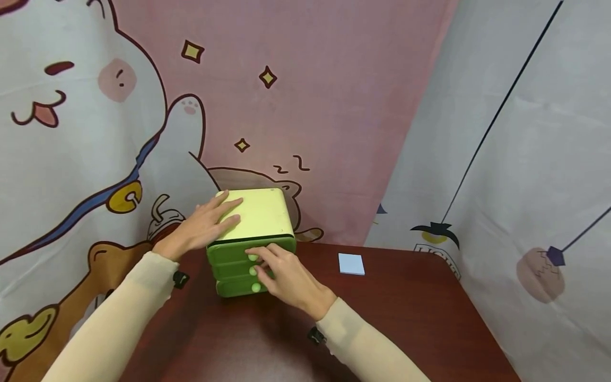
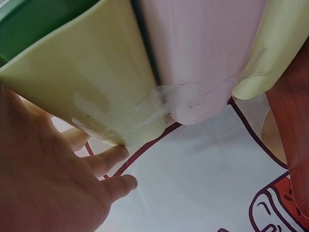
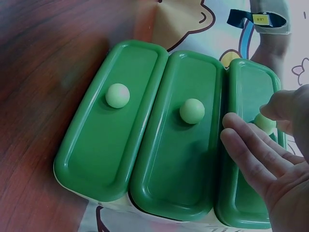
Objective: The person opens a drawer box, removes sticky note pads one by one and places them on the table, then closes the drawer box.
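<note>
A small three-drawer box (image 1: 255,212) with a pale yellow top and green drawer fronts (image 3: 176,145) stands on the table. My left hand (image 1: 206,223) rests on the left part of its top, fingers spread. In the left wrist view, that hand (image 2: 53,169) lies along the edge of the yellow side panel (image 2: 91,77). My right hand (image 1: 286,276) is at the front, its finger and thumb pinching the round light-green knob (image 3: 264,123) of the top drawer. Its other fingers extend toward the middle drawer. The middle knob (image 3: 192,111) and bottom knob (image 3: 117,95) are untouched. A dark gap runs above the top drawer.
A light blue square pad (image 1: 351,263) lies on the dark red-brown table (image 1: 406,313), right of the box. Behind the table hangs a pink and white cartoon-printed cloth (image 1: 334,106). A white printed cloth (image 1: 525,159) hangs on the right.
</note>
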`<action>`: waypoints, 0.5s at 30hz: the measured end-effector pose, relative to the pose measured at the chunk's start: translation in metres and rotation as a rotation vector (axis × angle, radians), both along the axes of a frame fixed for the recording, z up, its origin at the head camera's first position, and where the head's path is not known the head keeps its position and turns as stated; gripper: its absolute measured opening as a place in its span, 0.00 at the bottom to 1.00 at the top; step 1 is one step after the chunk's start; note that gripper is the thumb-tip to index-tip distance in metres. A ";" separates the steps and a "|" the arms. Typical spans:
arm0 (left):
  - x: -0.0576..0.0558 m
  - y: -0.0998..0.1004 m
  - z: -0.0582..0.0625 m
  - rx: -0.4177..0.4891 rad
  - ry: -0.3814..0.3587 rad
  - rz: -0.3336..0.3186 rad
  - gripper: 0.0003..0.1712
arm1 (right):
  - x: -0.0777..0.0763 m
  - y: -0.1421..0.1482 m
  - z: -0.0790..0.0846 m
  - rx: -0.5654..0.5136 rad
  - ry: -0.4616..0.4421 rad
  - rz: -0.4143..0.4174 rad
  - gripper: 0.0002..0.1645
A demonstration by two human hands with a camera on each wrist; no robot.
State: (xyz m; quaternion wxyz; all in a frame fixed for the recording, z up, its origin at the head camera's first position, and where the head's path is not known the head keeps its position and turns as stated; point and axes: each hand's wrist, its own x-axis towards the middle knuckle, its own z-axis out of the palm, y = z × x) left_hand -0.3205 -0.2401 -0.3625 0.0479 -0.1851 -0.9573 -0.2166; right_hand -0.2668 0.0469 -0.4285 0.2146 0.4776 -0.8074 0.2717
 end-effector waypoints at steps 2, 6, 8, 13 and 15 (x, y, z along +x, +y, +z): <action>0.000 -0.001 -0.001 0.001 -0.002 -0.001 0.43 | -0.001 -0.001 0.000 -0.004 0.001 0.001 0.25; 0.001 -0.001 0.000 0.007 -0.006 -0.003 0.43 | -0.004 -0.002 0.000 -0.006 0.000 0.002 0.25; 0.002 -0.001 0.000 0.011 -0.010 -0.003 0.43 | -0.005 -0.003 0.000 -0.002 0.003 -0.003 0.25; 0.003 -0.001 0.000 0.014 -0.012 -0.012 0.43 | -0.006 -0.004 0.000 0.015 -0.001 -0.020 0.26; 0.003 -0.001 0.001 0.015 -0.014 -0.017 0.43 | -0.007 -0.004 0.000 0.019 -0.008 -0.024 0.26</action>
